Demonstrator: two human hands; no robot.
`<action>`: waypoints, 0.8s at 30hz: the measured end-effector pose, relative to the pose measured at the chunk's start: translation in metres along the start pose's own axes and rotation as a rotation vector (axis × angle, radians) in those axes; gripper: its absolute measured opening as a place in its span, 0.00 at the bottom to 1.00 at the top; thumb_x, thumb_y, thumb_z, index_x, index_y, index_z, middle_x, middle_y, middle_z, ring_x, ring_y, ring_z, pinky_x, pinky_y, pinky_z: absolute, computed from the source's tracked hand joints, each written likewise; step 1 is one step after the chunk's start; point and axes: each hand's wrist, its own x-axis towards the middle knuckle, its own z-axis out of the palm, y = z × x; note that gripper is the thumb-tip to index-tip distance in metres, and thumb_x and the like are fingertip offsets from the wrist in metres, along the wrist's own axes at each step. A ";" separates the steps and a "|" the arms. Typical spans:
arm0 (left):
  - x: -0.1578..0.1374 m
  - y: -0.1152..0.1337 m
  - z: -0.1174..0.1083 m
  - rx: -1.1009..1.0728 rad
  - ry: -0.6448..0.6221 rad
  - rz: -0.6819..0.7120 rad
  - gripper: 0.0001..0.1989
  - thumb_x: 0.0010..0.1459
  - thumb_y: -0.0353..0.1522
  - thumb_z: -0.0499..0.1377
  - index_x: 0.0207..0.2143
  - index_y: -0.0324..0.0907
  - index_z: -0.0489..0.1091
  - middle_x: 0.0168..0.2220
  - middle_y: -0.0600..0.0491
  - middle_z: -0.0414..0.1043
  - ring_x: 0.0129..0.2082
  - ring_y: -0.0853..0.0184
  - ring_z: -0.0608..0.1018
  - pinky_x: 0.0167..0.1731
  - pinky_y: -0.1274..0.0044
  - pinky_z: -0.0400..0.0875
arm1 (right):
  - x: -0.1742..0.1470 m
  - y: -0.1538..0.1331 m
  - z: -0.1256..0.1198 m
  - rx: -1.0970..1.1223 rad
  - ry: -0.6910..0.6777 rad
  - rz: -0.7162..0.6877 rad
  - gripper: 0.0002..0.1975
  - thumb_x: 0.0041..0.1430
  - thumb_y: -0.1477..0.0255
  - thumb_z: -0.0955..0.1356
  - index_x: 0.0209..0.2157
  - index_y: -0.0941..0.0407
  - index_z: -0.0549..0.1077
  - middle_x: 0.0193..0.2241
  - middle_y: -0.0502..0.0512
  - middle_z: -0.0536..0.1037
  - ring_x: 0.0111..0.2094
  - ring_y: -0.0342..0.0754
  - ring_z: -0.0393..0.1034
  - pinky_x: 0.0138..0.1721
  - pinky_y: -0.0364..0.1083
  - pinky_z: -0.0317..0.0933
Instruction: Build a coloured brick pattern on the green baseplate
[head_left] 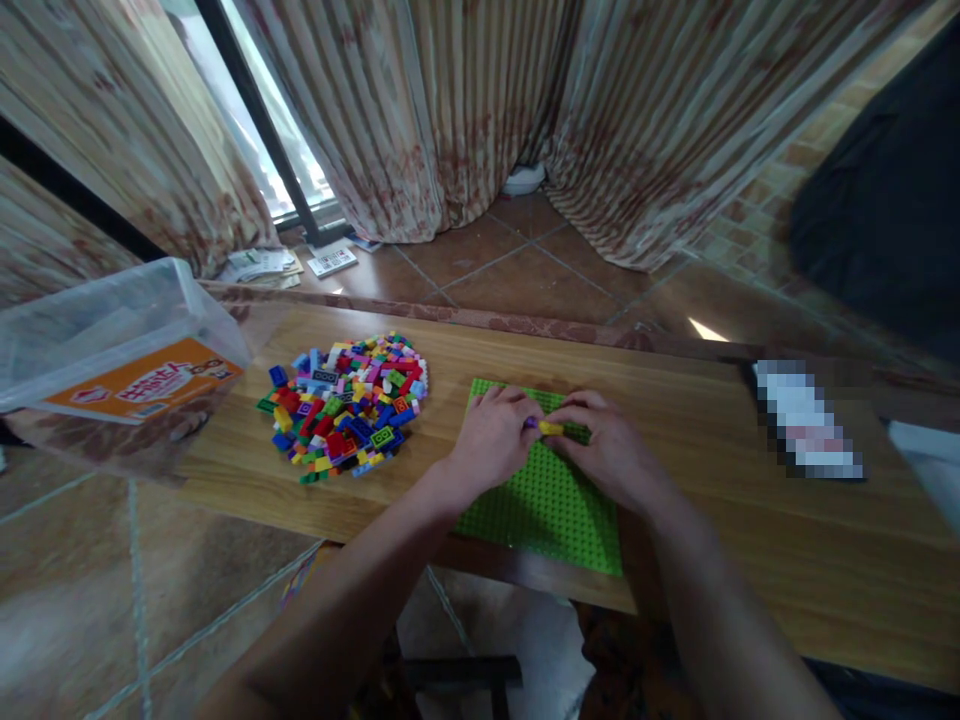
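Note:
Over the far half of a green studded baseplate (564,510), my two hands come close together. My left hand (496,432) has its fingers closed round a small purple brick (532,422). Pinched in my right hand (606,440) is a yellow brick (551,428), right beside the purple one. Whether the two bricks are joined, I cannot tell. The fingers partly cover both pieces. To the left of the baseplate lies a heap of loose, many-coloured toy bricks (349,405).
A clear plastic tub (97,325) with an orange label stands at the table's left end. A phone-like, pixelated object (808,418) lies on the wooden table (697,450) at the right. Curtains (487,110) hang beyond the far edge, with papers (262,266) on the floor.

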 end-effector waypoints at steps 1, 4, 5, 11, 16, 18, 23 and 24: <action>-0.001 -0.001 0.000 0.004 -0.001 0.010 0.08 0.61 0.31 0.56 0.39 0.46 0.74 0.43 0.52 0.73 0.46 0.61 0.71 0.47 0.68 0.66 | -0.001 -0.001 -0.001 -0.009 -0.004 -0.002 0.08 0.52 0.71 0.71 0.37 0.51 0.79 0.44 0.57 0.74 0.47 0.56 0.69 0.50 0.58 0.62; -0.001 -0.003 0.001 0.023 0.003 0.024 0.09 0.61 0.30 0.55 0.39 0.45 0.74 0.43 0.52 0.72 0.46 0.60 0.71 0.46 0.68 0.66 | -0.002 -0.003 -0.001 -0.025 0.005 -0.004 0.06 0.54 0.70 0.70 0.36 0.53 0.78 0.44 0.58 0.74 0.47 0.56 0.69 0.50 0.57 0.62; -0.001 -0.003 0.002 0.027 0.005 0.025 0.09 0.61 0.30 0.55 0.39 0.45 0.74 0.43 0.52 0.72 0.45 0.60 0.71 0.45 0.68 0.66 | -0.002 -0.003 -0.002 -0.027 0.008 -0.005 0.05 0.55 0.70 0.70 0.34 0.53 0.77 0.43 0.58 0.74 0.46 0.55 0.69 0.49 0.57 0.62; 0.000 -0.002 0.002 0.029 0.002 0.015 0.08 0.60 0.30 0.55 0.39 0.43 0.73 0.43 0.51 0.72 0.45 0.60 0.71 0.45 0.67 0.67 | -0.001 -0.005 -0.003 -0.069 -0.011 -0.021 0.05 0.58 0.70 0.68 0.34 0.54 0.76 0.42 0.59 0.76 0.46 0.55 0.69 0.48 0.56 0.63; -0.001 -0.002 0.000 0.020 -0.010 0.016 0.08 0.60 0.30 0.54 0.39 0.44 0.73 0.42 0.51 0.72 0.45 0.61 0.71 0.46 0.68 0.66 | -0.004 -0.006 -0.003 -0.115 -0.034 -0.032 0.07 0.60 0.67 0.67 0.35 0.54 0.75 0.42 0.58 0.76 0.45 0.55 0.69 0.48 0.55 0.62; -0.001 -0.002 0.000 0.021 -0.007 0.016 0.08 0.61 0.30 0.54 0.38 0.44 0.73 0.42 0.51 0.72 0.45 0.61 0.71 0.46 0.69 0.66 | -0.005 -0.007 -0.003 -0.132 -0.034 -0.033 0.07 0.61 0.67 0.66 0.36 0.54 0.75 0.42 0.58 0.77 0.45 0.55 0.69 0.48 0.55 0.62; -0.002 -0.002 0.000 0.030 -0.002 0.023 0.08 0.61 0.30 0.54 0.38 0.44 0.73 0.42 0.51 0.72 0.44 0.61 0.71 0.44 0.69 0.67 | -0.005 -0.009 -0.004 -0.144 -0.036 -0.037 0.07 0.61 0.68 0.66 0.35 0.54 0.75 0.42 0.58 0.77 0.44 0.55 0.70 0.48 0.54 0.62; -0.002 -0.001 0.000 0.032 -0.004 0.024 0.08 0.61 0.30 0.54 0.38 0.44 0.73 0.42 0.51 0.72 0.44 0.61 0.71 0.44 0.69 0.67 | -0.005 -0.009 -0.004 -0.144 -0.035 -0.041 0.07 0.61 0.68 0.66 0.35 0.54 0.76 0.42 0.58 0.77 0.44 0.55 0.70 0.48 0.54 0.62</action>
